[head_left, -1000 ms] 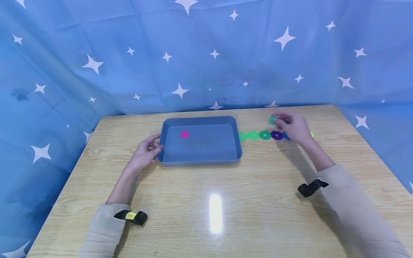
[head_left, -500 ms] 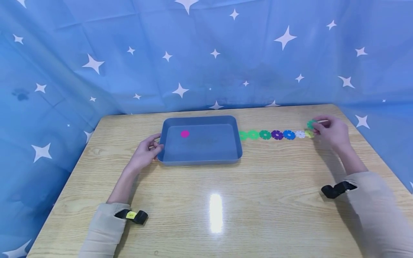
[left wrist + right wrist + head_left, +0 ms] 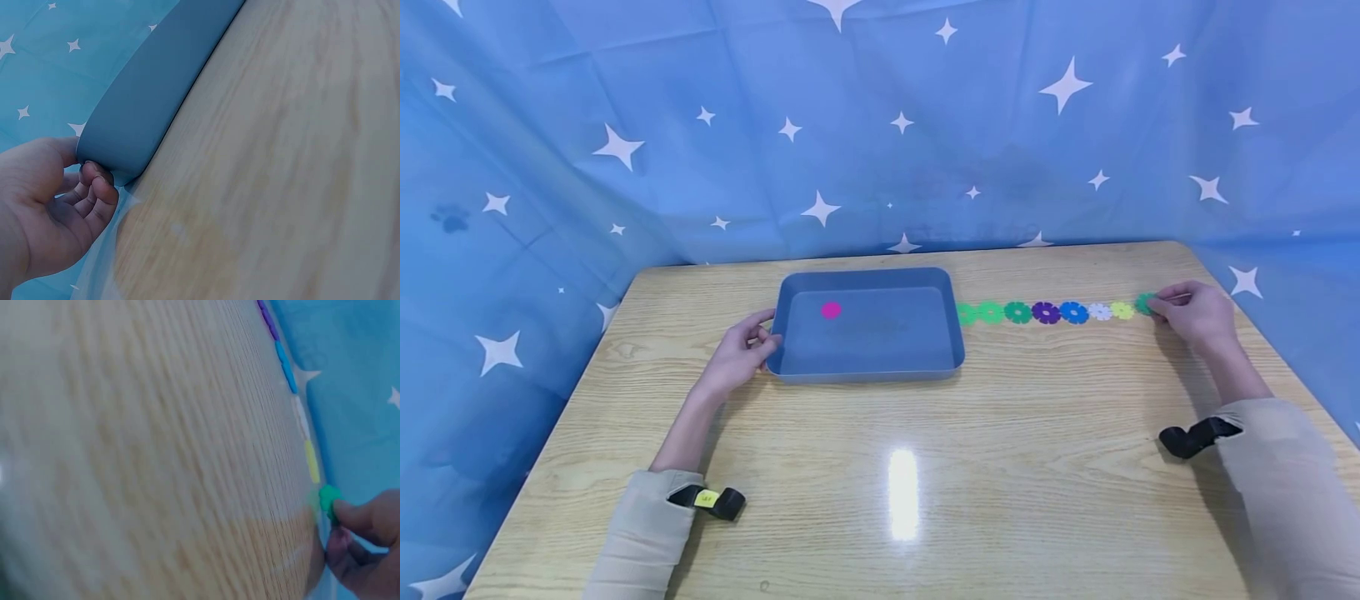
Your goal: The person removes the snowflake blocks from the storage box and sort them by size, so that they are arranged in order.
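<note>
My right hand [image 3: 1201, 315] pinches a green flower-shaped disc [image 3: 1144, 303] between thumb and fingertips, at the right end of a row of flower discs. In the right wrist view the green disc [image 3: 329, 499] is tilted, its edge close to a yellow disc [image 3: 312, 461]. My left hand [image 3: 737, 354] grips the left side of a blue-grey tray [image 3: 868, 377]. The left wrist view has the thumb over the rim and the fingers curled at the outside of the tray wall [image 3: 147, 87]. A magenta disc [image 3: 831, 310] lies inside the tray.
The row runs right from the tray: light green discs [image 3: 990, 312], a darker green [image 3: 1018, 312], a purple [image 3: 1046, 313], a blue [image 3: 1074, 312], a white [image 3: 1101, 312] and a yellow disc [image 3: 1122, 311]. A starry blue curtain [image 3: 880, 167] hangs behind the wooden table [image 3: 1000, 467].
My right hand has carried the green disc rightward past the row and lowered it beside the yellow disc. My left hand and the tray have stayed in place.
</note>
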The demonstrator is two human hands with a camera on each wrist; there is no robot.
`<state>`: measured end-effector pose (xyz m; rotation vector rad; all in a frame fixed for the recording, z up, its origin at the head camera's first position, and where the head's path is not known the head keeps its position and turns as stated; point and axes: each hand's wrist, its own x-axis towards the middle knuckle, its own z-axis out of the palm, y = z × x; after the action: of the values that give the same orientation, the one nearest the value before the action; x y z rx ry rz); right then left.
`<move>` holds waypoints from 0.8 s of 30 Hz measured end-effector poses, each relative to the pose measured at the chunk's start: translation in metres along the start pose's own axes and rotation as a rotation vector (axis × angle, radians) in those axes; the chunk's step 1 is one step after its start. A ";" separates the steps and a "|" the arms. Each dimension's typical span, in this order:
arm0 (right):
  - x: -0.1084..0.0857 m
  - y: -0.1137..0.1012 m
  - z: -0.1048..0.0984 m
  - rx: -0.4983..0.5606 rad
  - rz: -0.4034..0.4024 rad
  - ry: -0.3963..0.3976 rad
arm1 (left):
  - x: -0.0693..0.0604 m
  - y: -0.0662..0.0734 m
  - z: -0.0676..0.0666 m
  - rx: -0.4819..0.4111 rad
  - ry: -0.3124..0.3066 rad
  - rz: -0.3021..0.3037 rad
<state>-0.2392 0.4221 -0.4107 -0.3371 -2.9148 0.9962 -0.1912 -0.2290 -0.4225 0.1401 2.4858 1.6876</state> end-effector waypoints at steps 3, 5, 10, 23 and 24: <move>0.001 0.002 0.000 -0.049 0.006 0.006 | 0.000 0.000 0.000 0.003 0.001 -0.001; 0.001 0.002 0.000 -0.051 0.012 0.001 | 0.000 0.000 0.000 0.004 0.003 0.000; 0.002 0.003 0.002 -0.053 0.030 -0.016 | 0.001 -0.002 0.001 -0.002 0.003 0.003; 0.000 0.001 0.003 -0.032 0.032 -0.016 | -0.001 0.000 0.001 0.000 0.000 0.000; -0.001 0.001 0.003 -0.030 0.031 -0.007 | 0.000 0.000 0.001 0.000 0.001 0.000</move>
<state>-0.2382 0.4205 -0.4135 -0.3828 -2.9422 0.9603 -0.1906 -0.2282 -0.4224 0.1397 2.4862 1.6879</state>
